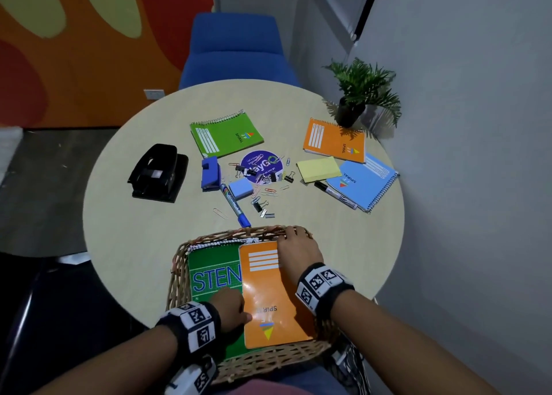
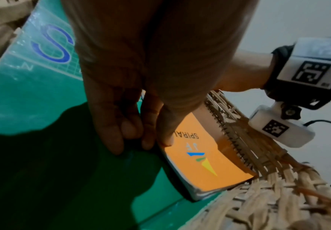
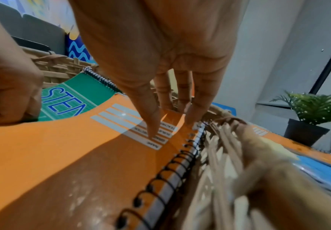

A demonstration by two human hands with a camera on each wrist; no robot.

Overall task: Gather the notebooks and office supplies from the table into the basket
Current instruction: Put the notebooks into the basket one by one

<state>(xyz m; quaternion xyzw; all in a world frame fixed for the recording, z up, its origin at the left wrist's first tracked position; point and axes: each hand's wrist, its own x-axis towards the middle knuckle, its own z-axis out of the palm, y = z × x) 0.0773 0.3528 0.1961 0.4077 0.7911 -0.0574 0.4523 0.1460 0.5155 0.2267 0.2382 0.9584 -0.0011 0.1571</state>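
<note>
The wicker basket point(image 1: 268, 361) stands at the table's near edge. Inside it a green STENO notebook point(image 1: 212, 275) lies flat, with an orange spiral notebook point(image 1: 268, 299) on top of it at the right. My left hand point(image 1: 243, 314) pinches the orange notebook's near left edge; the left wrist view has my thumb point(image 2: 166, 138) on the cover and the fingers curled at the edge. My right hand point(image 1: 291, 239) holds the far right corner, thumb point(image 3: 152, 129) on the label lines and fingers behind the edge by the basket's rim.
On the round table point(image 1: 134, 245) lie a green notebook point(image 1: 227, 134), an orange one point(image 1: 334, 140), a blue one point(image 1: 363, 181), yellow notes point(image 1: 318, 169), two markers, a black hole punch point(image 1: 158, 170), a small blue punch point(image 1: 210, 173) and scattered clips point(image 1: 263, 182). A potted plant point(image 1: 358, 96) stands far right.
</note>
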